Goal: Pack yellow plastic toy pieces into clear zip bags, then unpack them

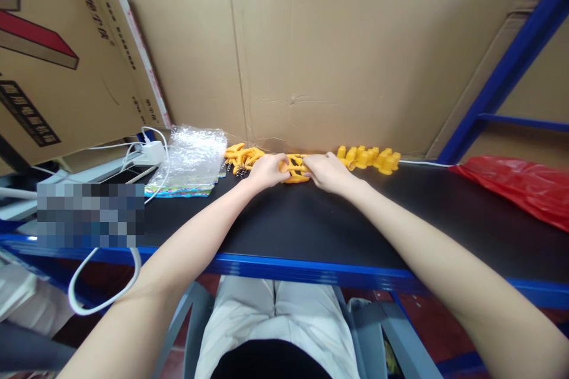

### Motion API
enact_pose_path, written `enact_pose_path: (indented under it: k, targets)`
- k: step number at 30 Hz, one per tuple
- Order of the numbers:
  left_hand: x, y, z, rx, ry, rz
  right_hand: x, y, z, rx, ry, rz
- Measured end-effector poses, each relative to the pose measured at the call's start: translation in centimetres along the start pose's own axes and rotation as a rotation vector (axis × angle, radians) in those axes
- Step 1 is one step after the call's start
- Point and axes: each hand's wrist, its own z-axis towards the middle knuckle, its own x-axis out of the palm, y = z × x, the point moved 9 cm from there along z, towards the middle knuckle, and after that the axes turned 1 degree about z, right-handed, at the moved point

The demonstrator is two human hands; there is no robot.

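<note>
Between my two hands is a yellow-orange plastic piece point(295, 168), just above the black tabletop. The fingers of my left hand point(267, 171) are closed on its left end. At the other end, my right hand point(329, 172) grips it with thumb and fingers. More yellow-orange plastic parts point(297, 178) lie right below and behind the hands, partly hidden by them. Left of my left hand is a heap of branched orange pieces point(242, 155) with small dark metal bits near it. Several yellow knobbed pieces point(368, 157) stand in a row to the right.
Clear plastic bags point(193, 157) with colourful printing beneath lie at the left, beside a white charger point(152, 153) and cables. A red plastic bag point(518, 186) rests at the right. Cardboard point(333, 59) walls the back. The table has a blue front edge point(311, 269).
</note>
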Motion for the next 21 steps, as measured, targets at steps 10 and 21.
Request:
enact_pose_path:
  k: [10, 21]
  targets:
    - [1.9, 0.6, -0.7, -0.248, 0.277, -0.577, -2.2, 0.9, 0.0, -0.065, -0.213, -0.195]
    - [2.7, 2.1, -0.7, -0.300, 0.280, -0.577, 0.9, -0.1, 0.1, -0.086, -0.047, 0.022]
